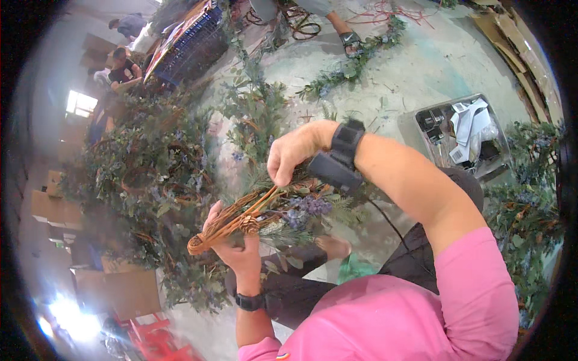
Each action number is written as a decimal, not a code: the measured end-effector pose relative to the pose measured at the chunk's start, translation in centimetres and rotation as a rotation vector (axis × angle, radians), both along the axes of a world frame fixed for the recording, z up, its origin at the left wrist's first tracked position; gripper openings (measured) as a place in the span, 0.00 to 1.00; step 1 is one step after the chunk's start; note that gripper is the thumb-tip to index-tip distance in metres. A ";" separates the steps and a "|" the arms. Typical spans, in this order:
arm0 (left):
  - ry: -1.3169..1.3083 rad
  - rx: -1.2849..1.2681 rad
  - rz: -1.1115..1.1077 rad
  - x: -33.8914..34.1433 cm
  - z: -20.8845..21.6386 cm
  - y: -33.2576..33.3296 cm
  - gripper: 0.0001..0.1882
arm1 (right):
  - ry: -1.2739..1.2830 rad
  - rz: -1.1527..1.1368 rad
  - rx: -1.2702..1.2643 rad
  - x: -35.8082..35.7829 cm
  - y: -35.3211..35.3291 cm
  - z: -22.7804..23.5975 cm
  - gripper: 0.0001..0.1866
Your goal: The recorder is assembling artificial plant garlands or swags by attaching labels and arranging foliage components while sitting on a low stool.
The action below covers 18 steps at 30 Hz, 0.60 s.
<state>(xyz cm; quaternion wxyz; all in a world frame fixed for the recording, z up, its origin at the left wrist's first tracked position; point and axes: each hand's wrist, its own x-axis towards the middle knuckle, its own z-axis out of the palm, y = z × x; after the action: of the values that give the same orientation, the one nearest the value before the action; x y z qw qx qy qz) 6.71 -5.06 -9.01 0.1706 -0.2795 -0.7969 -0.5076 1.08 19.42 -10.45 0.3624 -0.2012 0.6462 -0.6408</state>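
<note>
A wreath [206,240] of brown twisted vines is held in front of me, edge-on and tilted. Green sprigs, blue-purple blossoms [309,210] and a pinecone [248,225] are fixed to it. My left hand [239,254] grips the vine frame from below, its thumb near the pinecone and its fingers on the far side. Above the wreath, my right hand [295,151] is closed in a pinch on a thin vine strand at the upper part of the frame. Its fingertips partly hide what they pinch. Both wrists wear dark bands.
Piled greenery [144,174] fills the left side, and more hangs at the right [524,210]. A clear bin [506,165] of packets and papers stands on the floor. A garland [355,66] lies ahead by another person's sandalled foot [350,41]. Cardboard boxes [117,292] stand left.
</note>
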 end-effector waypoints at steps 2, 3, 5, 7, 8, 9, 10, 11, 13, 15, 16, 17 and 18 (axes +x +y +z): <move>0.037 -0.067 0.013 0.0 0.2 0.2 0.31 | 0.093 -0.035 -0.064 -0.1 1.7 -1.0 0.06; 0.034 -0.067 0.008 -0.1 0.2 0.2 0.31 | 0.037 -0.109 -0.036 0.5 2.3 -1.0 0.06; 0.037 -0.067 -0.003 -0.1 0.2 0.3 0.31 | 0.174 -0.199 0.005 0.2 1.9 -2.5 0.07; 0.011 -0.064 0.017 0.2 0.5 0.3 0.31 | 0.463 -0.335 0.128 0.5 0.5 -3.0 0.12; -0.012 -0.055 0.039 0.2 0.5 0.4 0.31 | 0.455 -0.343 0.126 0.2 -0.4 -3.4 0.12; 0.003 0.001 0.022 0.1 0.0 0.3 0.31 | 0.457 -0.350 0.229 0.0 -1.2 -3.4 0.14; -0.002 -0.003 0.014 -0.1 0.1 0.1 0.31 | 0.457 -0.355 0.331 0.1 -1.5 -3.5 0.16; 0.048 -0.067 0.050 -0.3 0.2 -0.3 0.30 | 0.351 -0.430 0.277 0.5 -1.2 -3.8 0.18; 0.018 -0.032 0.083 -0.3 0.0 -0.5 0.31 | 0.563 -0.570 0.484 -0.6 0.9 -6.5 0.16; -0.031 0.068 0.073 -0.6 -0.3 -1.1 0.31 | 0.669 -0.765 0.649 -0.5 3.7 -10.1 0.14; -0.080 0.177 0.065 -0.8 -0.5 -1.6 0.31 | 0.624 -0.868 0.668 1.0 5.3 -11.2 0.13; -0.090 0.169 0.102 -0.8 -0.6 -1.9 0.29 | 0.428 -0.947 0.612 2.1 7.0 -13.4 0.13; -0.094 0.160 0.100 -0.5 -0.6 -2.1 0.29 | 0.231 -1.015 0.549 2.9 8.1 -15.8 0.13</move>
<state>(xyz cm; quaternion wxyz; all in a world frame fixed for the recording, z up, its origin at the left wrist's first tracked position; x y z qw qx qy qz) 6.19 -7.15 -9.61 0.1800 -0.2008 -0.7740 -0.5729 4.02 27.53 -26.30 -0.0235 0.1661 0.8392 -0.5173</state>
